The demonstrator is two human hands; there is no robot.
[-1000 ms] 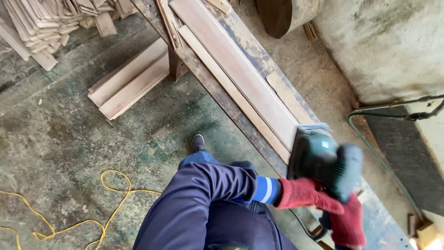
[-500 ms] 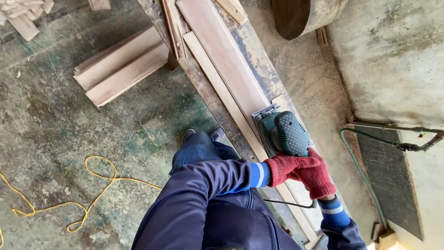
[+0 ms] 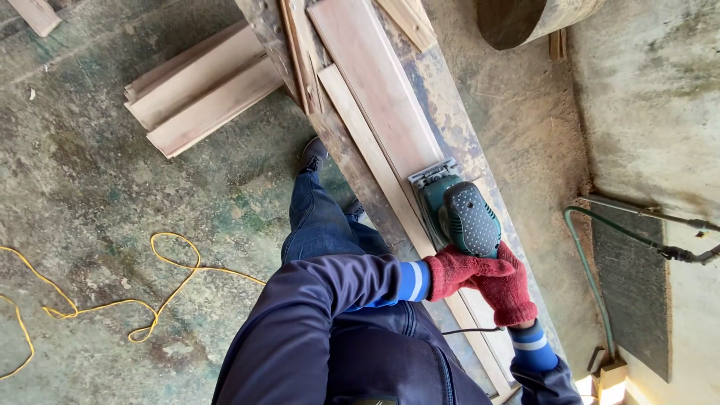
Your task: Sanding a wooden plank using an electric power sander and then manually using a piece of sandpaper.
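1. The left hand [image 3: 457, 271], in a red knitted glove, is closed around the rear of a green electric palm sander with a dotted grey grip [image 3: 459, 214].
2. The right hand [image 3: 510, 292], gloved the same, is wrapped over the same rear end, overlapping the left hand; both clasp the tool.
3. The sander sits flat on a long pale wooden plank [image 3: 379, 97], near the plank's nearer half, its square base pointing away from the person.
4. The plank lies lengthwise on a narrow, worn wooden tabletop [image 3: 465, 135] with blue-grey stains; a thinner wooden strip [image 3: 367, 150] lies just beside the plank, on the person's side.
5. A black power cord [image 3: 469, 330] runs back from under the hands.
6. Several short boards [image 3: 202, 90] are stacked on the stained concrete floor [image 3: 97, 187], to the left of the tabletop.
7. A yellow cable [image 3: 150, 300] loops over the floor, well apart from the tabletop.
8. A green hose [image 3: 589, 270] curves along the wall on the right.
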